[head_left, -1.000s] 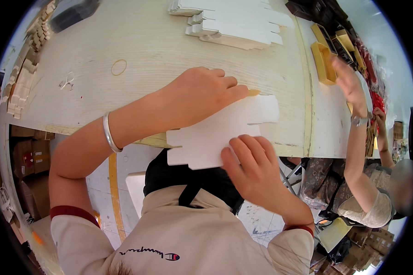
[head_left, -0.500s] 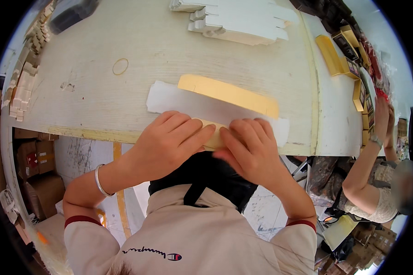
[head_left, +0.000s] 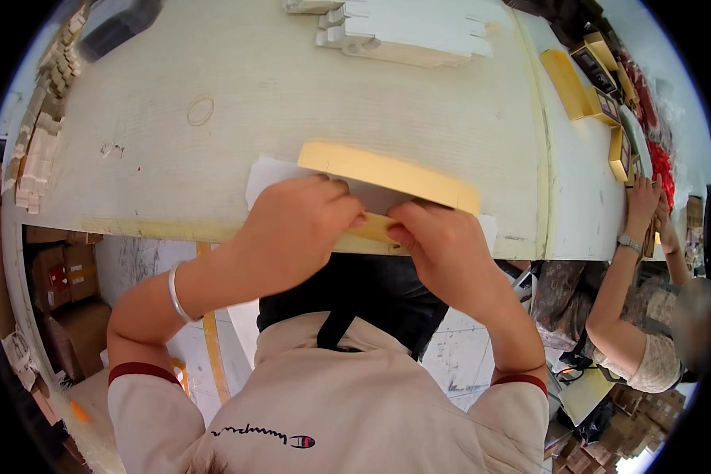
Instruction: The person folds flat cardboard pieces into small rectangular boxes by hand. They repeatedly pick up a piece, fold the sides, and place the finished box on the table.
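At the near edge of the table (head_left: 150,174), a cardboard box (head_left: 387,171) lies part-folded, its yellow far wall raised and white flaps spread left and right. The left hand (head_left: 296,225) and right hand (head_left: 454,243) curl inward, pinching its near yellow wall. Beyond, on the far side, lies a white cardboard stack (head_left: 419,31).
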### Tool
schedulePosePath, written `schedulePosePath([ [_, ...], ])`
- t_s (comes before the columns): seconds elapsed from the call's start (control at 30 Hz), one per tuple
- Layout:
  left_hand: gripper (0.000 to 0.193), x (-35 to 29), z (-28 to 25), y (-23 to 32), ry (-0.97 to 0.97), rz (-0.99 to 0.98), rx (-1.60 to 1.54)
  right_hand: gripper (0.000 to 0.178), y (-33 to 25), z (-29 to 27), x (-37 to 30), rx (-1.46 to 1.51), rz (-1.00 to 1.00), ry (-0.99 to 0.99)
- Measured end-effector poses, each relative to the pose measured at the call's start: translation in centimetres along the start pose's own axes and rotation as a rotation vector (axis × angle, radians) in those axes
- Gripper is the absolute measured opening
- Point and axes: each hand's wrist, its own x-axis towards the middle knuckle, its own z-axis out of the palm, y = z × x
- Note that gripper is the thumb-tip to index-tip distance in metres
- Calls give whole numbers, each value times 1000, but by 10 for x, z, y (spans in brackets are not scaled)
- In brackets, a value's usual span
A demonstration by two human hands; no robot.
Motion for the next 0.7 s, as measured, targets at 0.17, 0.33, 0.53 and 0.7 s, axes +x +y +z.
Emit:
schedulePosePath([
  [0.17,28,16,-53,11,189,159,176,20,1,-2,-2,-89,-92,16],
  [0.33,38,49,-45,-31,-153,-33,-85,17,2,-12,4,-174,-177,-48],
  [0.53,32,46,-29,-18,-182,-127,-137,14,7,-23,9,-394,-266,-21],
  [0.7,20,31,-21,-2,-200,13,89,13,3,-30,20,-523,-299,-94],
])
